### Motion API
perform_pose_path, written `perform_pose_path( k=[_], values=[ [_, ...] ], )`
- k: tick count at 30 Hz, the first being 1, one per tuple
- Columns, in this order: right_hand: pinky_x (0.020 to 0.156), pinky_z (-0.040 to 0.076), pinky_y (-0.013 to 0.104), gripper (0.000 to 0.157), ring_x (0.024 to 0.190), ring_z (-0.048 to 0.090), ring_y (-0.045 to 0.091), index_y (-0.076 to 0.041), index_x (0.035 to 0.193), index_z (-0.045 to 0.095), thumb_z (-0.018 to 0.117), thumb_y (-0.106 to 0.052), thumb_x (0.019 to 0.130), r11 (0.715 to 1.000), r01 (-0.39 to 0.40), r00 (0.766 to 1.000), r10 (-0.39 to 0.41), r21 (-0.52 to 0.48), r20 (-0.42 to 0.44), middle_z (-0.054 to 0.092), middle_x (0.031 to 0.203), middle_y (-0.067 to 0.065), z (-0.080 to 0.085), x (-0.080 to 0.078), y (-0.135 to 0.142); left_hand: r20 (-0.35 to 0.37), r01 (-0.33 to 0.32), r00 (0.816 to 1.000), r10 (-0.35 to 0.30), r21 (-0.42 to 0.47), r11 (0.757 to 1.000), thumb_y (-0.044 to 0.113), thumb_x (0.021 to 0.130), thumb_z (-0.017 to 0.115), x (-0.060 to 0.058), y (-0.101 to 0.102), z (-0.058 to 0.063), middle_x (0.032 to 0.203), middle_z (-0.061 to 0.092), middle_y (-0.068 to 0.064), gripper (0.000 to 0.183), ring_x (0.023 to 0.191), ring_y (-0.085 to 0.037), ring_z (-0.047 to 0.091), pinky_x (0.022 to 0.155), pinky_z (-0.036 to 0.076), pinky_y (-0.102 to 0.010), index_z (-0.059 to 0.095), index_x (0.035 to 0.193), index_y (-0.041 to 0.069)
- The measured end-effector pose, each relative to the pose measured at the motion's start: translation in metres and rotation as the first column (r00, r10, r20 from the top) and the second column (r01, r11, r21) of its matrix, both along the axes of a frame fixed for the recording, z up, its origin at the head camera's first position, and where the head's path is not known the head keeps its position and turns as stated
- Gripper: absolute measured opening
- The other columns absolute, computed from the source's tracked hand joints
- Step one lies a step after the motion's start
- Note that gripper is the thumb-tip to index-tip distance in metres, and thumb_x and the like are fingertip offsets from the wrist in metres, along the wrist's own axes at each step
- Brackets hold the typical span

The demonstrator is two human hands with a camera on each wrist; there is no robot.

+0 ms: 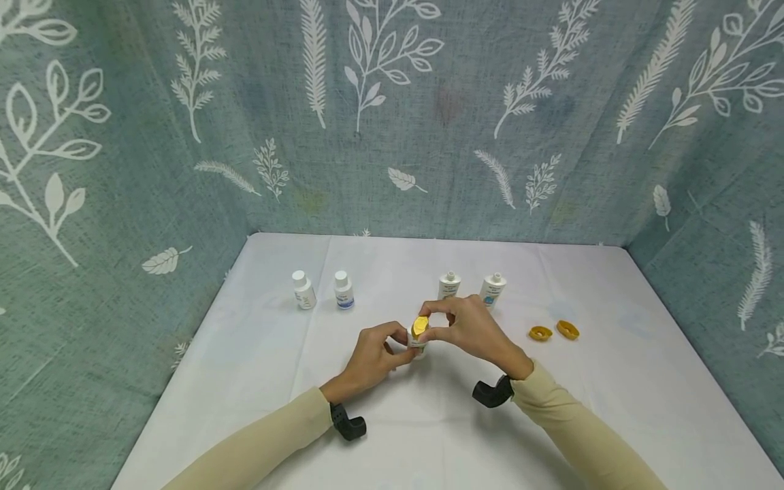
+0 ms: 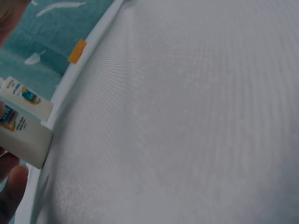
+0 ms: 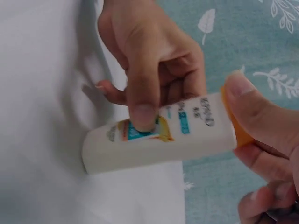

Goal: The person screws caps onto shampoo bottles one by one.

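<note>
A white bottle (image 3: 159, 135) with a printed label stands on the table between the two hands. My left hand (image 1: 373, 355) grips its body, with the thumb lying across the label in the right wrist view. A yellow cap (image 1: 420, 327) sits at the top of this bottle. My right hand (image 1: 470, 330) pinches that cap between thumb and fingers. Just behind the hands are two more white bottles, one (image 1: 449, 284) partly hidden by the right hand and another (image 1: 493, 289) to its right, both with bare nozzles. In the left wrist view the held bottle (image 2: 25, 137) is cut off by the frame edge.
Two small white bottles with white caps, one (image 1: 303, 290) left of the other (image 1: 344, 290), stand at the back left. On the right lie two loose yellow caps (image 1: 540, 333) (image 1: 567, 330). Patterned green cloth (image 1: 404, 136) hangs behind the white-covered table (image 1: 245, 381).
</note>
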State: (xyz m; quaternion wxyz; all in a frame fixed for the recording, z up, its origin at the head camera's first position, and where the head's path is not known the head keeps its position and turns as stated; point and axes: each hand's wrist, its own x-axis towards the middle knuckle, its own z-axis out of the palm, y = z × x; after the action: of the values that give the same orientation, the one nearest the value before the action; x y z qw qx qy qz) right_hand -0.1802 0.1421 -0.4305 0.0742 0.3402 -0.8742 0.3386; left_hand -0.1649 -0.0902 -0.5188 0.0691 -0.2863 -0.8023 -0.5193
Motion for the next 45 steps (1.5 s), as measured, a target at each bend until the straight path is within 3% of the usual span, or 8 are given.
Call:
perform_pose_path(
  k=[5,11,14,18,22,31,40,45],
  values=[
    [0.044,0.022,0.02,0.024,0.048,0.022,0.0,-0.028,0.094,0.078,0.089,-0.04,0.077,0.996,0.063,0.997,-0.065,-0.059,-0.028,0.051,0.058,-0.015,-0.006,0.006,-0.004,0.004,-0.025,1.0,0.025,-0.007,1.0,0.015,0.087,0.085,0.001,0.002,0.001,0.093,0.073,0.006,0.017,0.089,-0.013,0.07,0.059,0.058,-0.026,0.071,0.097,0.014],
    [0.044,0.021,0.019,0.028,0.05,0.017,-0.002,-0.02,0.087,0.076,0.093,-0.037,0.073,0.984,0.153,0.978,-0.164,-0.093,-0.129,0.067,0.071,-0.015,-0.012,0.014,-0.011,-0.004,-0.05,0.999,0.05,-0.002,0.999,0.014,0.086,0.085,0.002,0.004,0.002,0.09,0.072,0.003,0.018,0.083,-0.015,0.071,0.054,0.057,-0.025,0.07,0.094,0.014],
    [0.045,0.028,0.017,0.035,0.052,0.024,-0.004,-0.014,0.087,0.077,0.095,-0.037,0.068,0.975,0.201,0.954,-0.217,-0.096,-0.206,0.074,0.08,-0.008,-0.014,0.017,-0.015,-0.013,-0.063,0.998,0.063,-0.004,0.998,0.015,0.086,0.086,0.002,0.005,0.002,0.089,0.071,0.004,0.018,0.083,-0.015,0.071,0.055,0.057,-0.025,0.069,0.093,0.014],
    [0.046,0.035,0.018,0.039,0.053,0.032,-0.003,-0.012,0.086,0.076,0.096,-0.038,0.066,0.963,0.249,0.925,-0.267,-0.1,-0.271,0.074,0.079,-0.007,-0.016,0.021,-0.019,-0.024,-0.075,0.997,0.074,-0.014,0.997,0.014,0.086,0.086,0.002,0.005,0.001,0.09,0.071,0.005,0.018,0.086,-0.013,0.07,0.06,0.058,-0.025,0.07,0.094,0.014],
    [0.045,0.034,0.019,0.04,0.051,0.031,-0.001,-0.012,0.086,0.075,0.095,-0.04,0.068,0.959,0.268,0.916,-0.283,-0.091,-0.285,0.074,0.078,-0.006,-0.016,0.023,-0.02,-0.033,-0.074,0.997,0.073,-0.025,0.997,0.014,0.086,0.085,0.002,0.005,0.001,0.091,0.071,0.005,0.018,0.088,-0.013,0.07,0.062,0.058,-0.025,0.07,0.096,0.012],
    [0.049,0.036,0.023,0.023,0.054,0.041,0.007,-0.021,0.097,0.081,0.091,-0.03,0.078,0.979,0.172,0.981,-0.18,-0.112,-0.067,0.074,0.093,-0.011,-0.014,0.02,-0.012,0.021,-0.056,0.998,0.057,-0.026,0.998,0.015,0.087,0.085,0.002,0.003,0.0,0.095,0.072,0.006,0.019,0.09,-0.013,0.07,0.059,0.058,-0.026,0.07,0.099,0.014],
    [0.05,0.039,0.023,0.024,0.058,0.044,0.007,-0.02,0.098,0.08,0.089,-0.033,0.081,0.977,0.183,0.982,-0.186,-0.114,-0.023,0.073,0.095,-0.009,-0.017,0.022,-0.012,0.003,-0.021,1.0,0.02,0.007,1.0,0.017,0.088,0.085,0.001,0.003,-0.002,0.096,0.071,0.004,0.02,0.09,-0.014,0.07,0.054,0.057,-0.025,0.07,0.1,0.016],
    [0.049,0.039,0.024,0.027,0.059,0.047,0.006,-0.018,0.103,0.08,0.09,-0.031,0.081,0.976,0.188,0.982,-0.184,-0.111,0.05,0.073,0.096,-0.008,-0.023,0.02,-0.005,0.044,0.003,0.999,-0.003,0.001,1.0,0.022,0.089,0.084,-0.001,0.0,-0.003,0.102,0.073,0.006,0.025,0.093,-0.014,0.07,0.054,0.057,-0.026,0.07,0.109,0.015]
  ],
)
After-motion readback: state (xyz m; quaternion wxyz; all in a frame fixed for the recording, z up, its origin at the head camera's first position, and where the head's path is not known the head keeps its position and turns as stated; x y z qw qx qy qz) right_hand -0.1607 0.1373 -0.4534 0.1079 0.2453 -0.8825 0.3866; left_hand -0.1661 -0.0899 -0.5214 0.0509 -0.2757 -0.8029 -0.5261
